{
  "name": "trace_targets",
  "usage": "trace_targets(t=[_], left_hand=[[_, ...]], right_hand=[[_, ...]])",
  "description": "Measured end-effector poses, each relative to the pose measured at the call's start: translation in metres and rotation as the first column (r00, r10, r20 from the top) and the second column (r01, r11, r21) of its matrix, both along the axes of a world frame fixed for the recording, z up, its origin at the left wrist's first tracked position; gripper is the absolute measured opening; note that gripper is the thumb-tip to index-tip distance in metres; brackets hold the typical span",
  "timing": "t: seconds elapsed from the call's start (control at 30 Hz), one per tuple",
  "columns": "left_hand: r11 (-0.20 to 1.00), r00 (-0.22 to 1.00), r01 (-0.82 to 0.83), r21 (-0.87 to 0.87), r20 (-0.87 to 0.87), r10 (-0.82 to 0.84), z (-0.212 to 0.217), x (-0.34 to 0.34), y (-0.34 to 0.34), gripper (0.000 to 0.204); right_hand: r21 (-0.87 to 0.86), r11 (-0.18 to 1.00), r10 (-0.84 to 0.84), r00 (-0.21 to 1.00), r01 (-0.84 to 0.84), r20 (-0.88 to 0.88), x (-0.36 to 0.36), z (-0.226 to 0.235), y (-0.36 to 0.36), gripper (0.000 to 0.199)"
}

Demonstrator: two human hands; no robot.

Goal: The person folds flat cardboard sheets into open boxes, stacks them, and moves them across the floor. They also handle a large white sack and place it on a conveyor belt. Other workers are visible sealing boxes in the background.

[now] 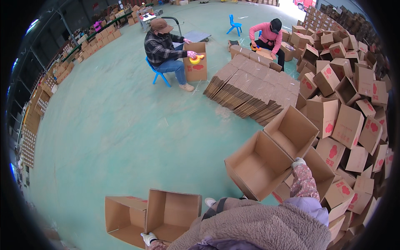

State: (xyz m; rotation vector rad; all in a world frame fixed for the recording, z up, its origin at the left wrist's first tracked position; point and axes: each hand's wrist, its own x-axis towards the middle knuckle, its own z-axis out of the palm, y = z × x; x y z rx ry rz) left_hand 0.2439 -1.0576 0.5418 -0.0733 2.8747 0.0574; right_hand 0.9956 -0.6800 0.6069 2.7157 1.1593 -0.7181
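My left hand, in a white glove, is closed on the meeting edges of two open cardboard boxes at the lower left. One is the left box; the other is the box beside it. On the right, my right hand, also gloved, grips where the walls of two more open boxes meet: a nearer box and a farther box. All of these boxes have their open sides facing up toward me, and their insides look bare. Both sets of fingers are partly hidden by the cardboard.
A large heap of boxes fills the right side. Ahead lies a stack of flattened cartons. Two people sit beyond, one with a yellow tape dispenser at a box. A blue chair and a flat cart stand farther back.
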Motion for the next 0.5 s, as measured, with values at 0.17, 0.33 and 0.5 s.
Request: trace_targets(t=[0.17, 0.33, 0.5], left_hand=[[0.999, 0.999, 0.006, 0.052, -0.046, -0.004, 0.009, -0.024, -0.013, 0.036], [0.943, 0.998, -0.058, 0.328, 0.005, 0.059, 0.022, -0.041, -0.008, 0.042], [0.944, 0.996, -0.060, 0.325, -0.040, 0.077, 0.030, -0.075, 0.034, 0.040]], right_hand=[[0.082, 0.996, -0.040, 0.996, 0.046, -0.074, -0.047, 0.012, 0.015, 0.028], [0.106, 0.992, -0.047, 0.990, 0.061, -0.130, -0.085, -0.029, 0.043, 0.030], [-0.063, 0.998, -0.025, 0.987, 0.015, -0.157, -0.129, -0.093, 0.105, 0.041]])
